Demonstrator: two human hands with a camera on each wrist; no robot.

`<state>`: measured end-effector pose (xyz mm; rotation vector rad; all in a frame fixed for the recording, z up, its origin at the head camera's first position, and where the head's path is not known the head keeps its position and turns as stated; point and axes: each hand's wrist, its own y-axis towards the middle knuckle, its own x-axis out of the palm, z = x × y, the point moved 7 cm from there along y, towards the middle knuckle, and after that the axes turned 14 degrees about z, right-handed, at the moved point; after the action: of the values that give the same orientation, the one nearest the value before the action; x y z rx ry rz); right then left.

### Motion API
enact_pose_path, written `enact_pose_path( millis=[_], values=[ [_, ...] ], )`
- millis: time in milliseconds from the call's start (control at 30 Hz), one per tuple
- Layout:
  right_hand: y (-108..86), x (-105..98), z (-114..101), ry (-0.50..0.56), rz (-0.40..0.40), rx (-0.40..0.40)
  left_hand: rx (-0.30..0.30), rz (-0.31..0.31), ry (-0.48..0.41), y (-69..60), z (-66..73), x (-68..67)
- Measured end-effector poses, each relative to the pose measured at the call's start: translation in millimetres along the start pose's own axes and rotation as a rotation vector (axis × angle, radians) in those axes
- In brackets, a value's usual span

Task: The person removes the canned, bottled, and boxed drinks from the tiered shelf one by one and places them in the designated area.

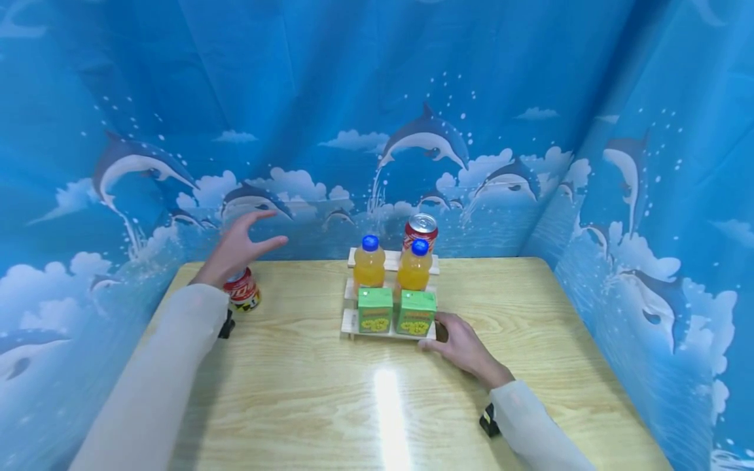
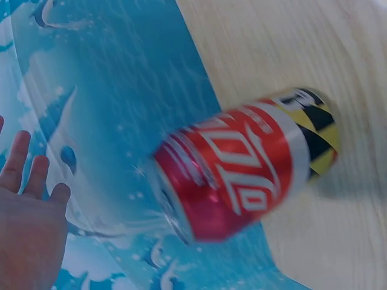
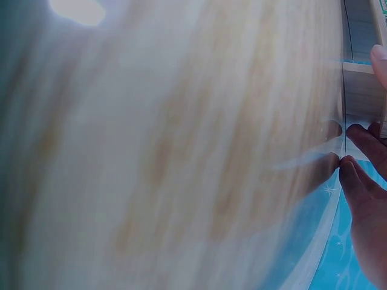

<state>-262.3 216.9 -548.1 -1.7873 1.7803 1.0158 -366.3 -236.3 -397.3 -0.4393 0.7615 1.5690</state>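
Note:
My left hand (image 1: 235, 247) hovers above a red soda can (image 1: 244, 293) at the table's left, fingers and thumb spread with nothing between them. In the left wrist view this can (image 2: 242, 163) stands apart from the hand (image 2: 30, 223); its base has a yellow and black pattern. My right hand (image 1: 464, 348) grips the front right corner of a small stepped wooden rack (image 1: 349, 322), thumb in front and fingers at the side. Two green juice boxes (image 1: 375, 311) fill its front step. Behind them stand two orange juice bottles (image 1: 369, 265) with blue caps. Another red can (image 1: 421, 230) occupies the back step's right side.
A light wooden table (image 1: 283, 392) carries everything, with a bright light reflection near its front middle. Blue dolphin-printed curtains (image 1: 330, 78) hang along the back and both sides, close to the table's edges.

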Motion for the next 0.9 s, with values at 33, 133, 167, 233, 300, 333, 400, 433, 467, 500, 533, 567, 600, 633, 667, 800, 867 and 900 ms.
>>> enact_pose_path(
  millis=[33,133,167,233,300,333,400,433,467,500,533,567,600,633,667,800,867,900],
  values=[
    [0.0,0.0,0.0,0.0,0.0,0.001,0.011,-0.003,-0.006,1.5,3.6,1.9],
    [-0.1,0.3,0.1,0.0,-0.002,0.003,0.034,-0.002,-0.02,5.3,13.8,7.0],
    [-0.1,0.4,0.2,-0.001,-0.003,0.004,0.041,-0.001,-0.022,6.6,17.4,8.7],
    [-0.1,0.5,0.6,-0.002,-0.004,0.005,0.056,0.003,-0.026,9.6,24.5,12.1],
    [-0.1,0.6,1.0,-0.005,-0.003,0.007,0.07,0.005,-0.023,12.6,31.5,15.9],
    [0.0,0.5,1.2,-0.006,-0.003,0.008,0.075,0.005,-0.02,14.3,34.6,18.0],
    [-0.1,0.8,1.7,-0.008,-0.003,0.008,0.08,0.001,-0.017,17.1,40.8,22.4],
    [-0.3,0.9,2.1,-0.009,-0.002,0.01,0.08,-0.003,-0.017,18.2,44.0,24.6],
    [-0.3,1.2,2.5,-0.01,-0.002,0.011,0.081,-0.007,-0.017,19.4,47.2,26.7],
    [-0.3,1.4,2.9,-0.01,-0.002,0.01,0.08,-0.011,-0.023,20.4,50.4,28.6],
    [-0.3,1.5,3.1,-0.01,-0.001,0.008,0.079,-0.017,-0.026,21.4,53.2,30.5],
    [-0.2,1.7,3.2,-0.01,-0.001,0.005,0.08,-0.022,-0.035,22.2,56.5,32.1],
    [-0.2,1.7,3.1,-0.011,0.0,0.0,0.085,-0.026,-0.041,23.1,60.1,33.7],
    [-0.1,1.6,3.1,-0.008,0.002,-0.001,0.09,-0.028,-0.046,24.2,63.6,35.3],
    [0.0,1.5,2.7,-0.006,0.003,-0.005,0.094,-0.029,-0.05,25.2,66.8,36.9],
    [0.1,0.7,1.5,0.001,0.003,-0.009,0.115,-0.034,-0.054,29.2,80.0,44.6],
    [0.2,0.5,1.7,0.002,0.001,-0.003,0.119,-0.038,-0.062,30.9,86.2,49.0],
    [0.2,0.5,2.0,0.001,0.0,0.0,0.12,-0.042,-0.065,31.7,89.5,51.5]
  ],
)
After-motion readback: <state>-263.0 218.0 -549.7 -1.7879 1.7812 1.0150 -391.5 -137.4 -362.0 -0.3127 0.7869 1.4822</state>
